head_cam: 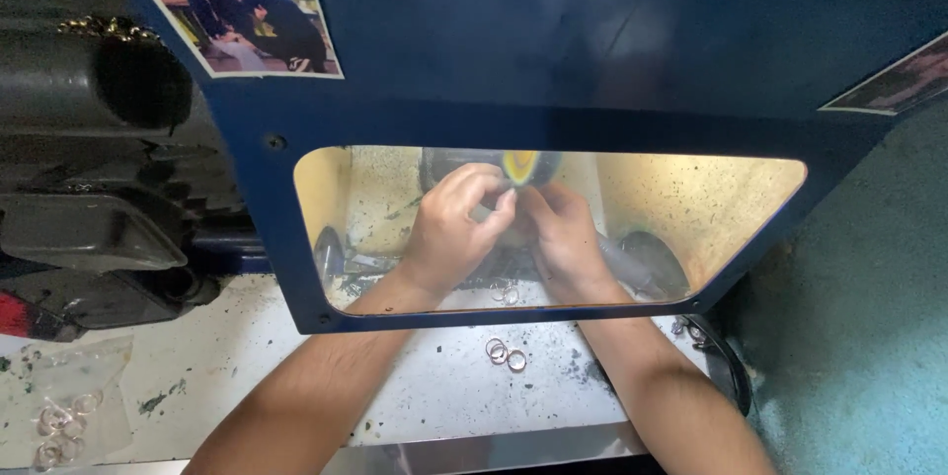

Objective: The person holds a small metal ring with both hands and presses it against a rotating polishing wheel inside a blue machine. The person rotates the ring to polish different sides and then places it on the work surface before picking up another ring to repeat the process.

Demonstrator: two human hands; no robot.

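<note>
Enclosure: blue-painted metal hood with a clear window panel (pixel 691 208), lit yellow inside; both hands work behind the window.
Left hand (pixel 456 218): fingers pinched narrow on a small item at the fingertips; item too hidden to identify.
Right hand (pixel 565 233): curled close, touching the left fingertips, pinching the same spot.
Wheel: round yellow-green-faced polishing wheel (pixel 520 165), directly beyond and just above the joined fingertips; both hands about equally near.
Work axis: cannot tell; piece is covered.
Bench: white, speckled bench (pixel 296 356) beneath the forearms.
Loose stock: three small clear glassy rings (pixel 504 353) between the forearms.
Bag: clear plastic bag of similar rings (pixel 64 406), far left.
</note>
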